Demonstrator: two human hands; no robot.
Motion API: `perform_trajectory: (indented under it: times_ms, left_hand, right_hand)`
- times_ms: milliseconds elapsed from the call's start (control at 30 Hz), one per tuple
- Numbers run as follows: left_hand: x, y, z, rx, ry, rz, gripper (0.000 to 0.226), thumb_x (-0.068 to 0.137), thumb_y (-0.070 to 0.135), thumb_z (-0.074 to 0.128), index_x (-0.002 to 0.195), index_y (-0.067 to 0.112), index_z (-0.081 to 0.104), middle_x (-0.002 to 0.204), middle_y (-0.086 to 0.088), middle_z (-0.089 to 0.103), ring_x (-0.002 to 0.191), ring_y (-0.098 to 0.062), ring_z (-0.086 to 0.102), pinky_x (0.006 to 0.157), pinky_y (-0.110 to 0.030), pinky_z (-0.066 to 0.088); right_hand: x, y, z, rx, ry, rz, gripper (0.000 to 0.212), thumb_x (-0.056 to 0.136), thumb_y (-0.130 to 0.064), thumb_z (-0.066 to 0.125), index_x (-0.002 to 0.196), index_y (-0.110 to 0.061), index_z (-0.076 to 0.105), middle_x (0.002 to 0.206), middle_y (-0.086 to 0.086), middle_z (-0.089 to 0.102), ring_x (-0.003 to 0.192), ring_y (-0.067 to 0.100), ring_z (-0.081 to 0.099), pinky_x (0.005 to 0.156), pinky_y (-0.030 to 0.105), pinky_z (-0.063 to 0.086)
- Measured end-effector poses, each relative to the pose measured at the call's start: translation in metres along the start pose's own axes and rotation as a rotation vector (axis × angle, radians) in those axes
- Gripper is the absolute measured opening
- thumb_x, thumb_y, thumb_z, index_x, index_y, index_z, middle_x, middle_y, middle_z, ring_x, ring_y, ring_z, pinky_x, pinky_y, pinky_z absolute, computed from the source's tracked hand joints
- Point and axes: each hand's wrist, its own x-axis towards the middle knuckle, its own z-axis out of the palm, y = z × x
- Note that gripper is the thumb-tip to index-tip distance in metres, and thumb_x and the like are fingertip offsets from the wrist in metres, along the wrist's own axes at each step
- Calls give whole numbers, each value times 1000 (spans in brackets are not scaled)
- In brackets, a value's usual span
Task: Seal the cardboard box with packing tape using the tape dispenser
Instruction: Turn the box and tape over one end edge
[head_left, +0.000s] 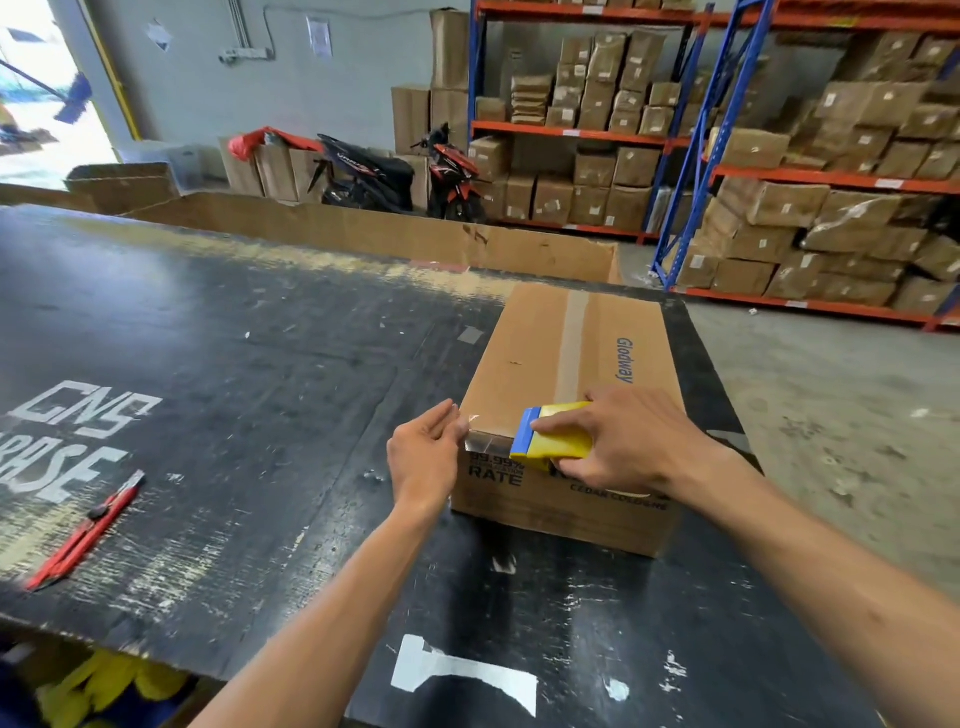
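A closed cardboard box (524, 353) lies lengthwise on the black table (234, 374), with a strip of tape running along its top seam. My right hand (623, 441) grips a yellow and blue tape dispenser (553, 441) against the box's near top edge. Clear tape (488, 444) stretches from the dispenser leftward along that edge to the near left corner. My left hand (426, 452) presses the tape's end onto that corner with thumb and fingertips.
A red utility knife (88, 527) lies on the table at the left. A large open carton (363, 234) stands behind the table. Shelving racks (727, 130) full of boxes fill the right; two motorbikes (395, 176) are parked at the back wall.
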Motion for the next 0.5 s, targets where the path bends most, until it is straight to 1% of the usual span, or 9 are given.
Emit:
perform_trajectory:
  times_ms: [67, 133, 167, 233, 300, 367, 400, 467, 500]
  left_hand:
    - [6, 0, -5, -128, -30, -51, 55, 80, 6, 82, 132, 9, 63, 124, 3, 70, 93, 8, 68, 88, -19, 55]
    - [14, -2, -13, -221, -108, -110, 57, 78, -1, 82, 131, 3, 62, 124, -4, 70, 91, 1, 71, 74, -15, 56]
    - [18, -3, -17, -259, -164, -141, 55, 79, -2, 81, 130, 2, 62, 123, -7, 70, 92, -4, 72, 70, -15, 56]
    - [27, -8, -24, -335, -229, -177, 48, 82, 3, 79, 128, 2, 64, 121, -11, 72, 96, -13, 74, 75, -20, 59]
    - [30, -9, -26, -346, -145, -144, 43, 90, 11, 73, 130, 2, 63, 115, -11, 74, 97, -15, 74, 85, -29, 60]
    - [29, -5, -22, -95, 15, 99, 40, 99, 23, 63, 136, 10, 60, 123, -3, 72, 108, -7, 69, 96, -28, 55]
    - [26, -1, -18, 38, 33, 267, 39, 102, 28, 57, 139, 15, 58, 131, 3, 67, 117, -2, 63, 102, -25, 50]
    - [24, 7, -2, 200, -105, 575, 41, 106, 32, 45, 144, 20, 53, 143, 7, 57, 134, -2, 48, 110, -21, 39]
    - [26, 8, 7, 264, -202, 674, 42, 106, 32, 42, 146, 20, 50, 147, 6, 53, 139, -6, 42, 114, -24, 35]
  right_hand:
    - [1, -1, -1, 1, -5, 3, 52, 86, -61, 55, 137, -58, 48, 88, -4, 48, 79, 18, 52, 65, 30, 34]
    - [1, -2, -1, 5, -21, 2, 52, 86, -61, 54, 137, -57, 49, 89, -4, 50, 81, 18, 53, 66, 30, 35]
    - [2, -2, -1, 10, -29, 4, 52, 86, -61, 54, 137, -57, 49, 90, -4, 51, 82, 18, 54, 66, 30, 35]
    - [4, -1, -2, 13, -38, 17, 51, 86, -61, 55, 137, -58, 49, 90, -5, 50, 81, 18, 52, 66, 31, 35]
    - [4, 0, -3, 13, -47, 28, 51, 86, -61, 54, 136, -59, 49, 89, -6, 48, 81, 17, 50, 67, 31, 34]
    - [5, -1, -3, 11, -53, 33, 50, 86, -61, 54, 136, -59, 49, 90, -6, 47, 83, 18, 51, 68, 32, 33]
    - [5, -2, -3, 13, -55, 35, 50, 85, -61, 54, 135, -60, 49, 90, -6, 48, 86, 19, 53, 69, 32, 34]
    - [7, -2, -2, 19, -54, 40, 51, 84, -61, 55, 135, -60, 49, 92, -6, 50, 90, 20, 56, 71, 33, 35]
    - [8, -2, -2, 22, -57, 43, 51, 84, -62, 55, 135, -60, 49, 93, -6, 50, 91, 20, 56, 71, 33, 36]
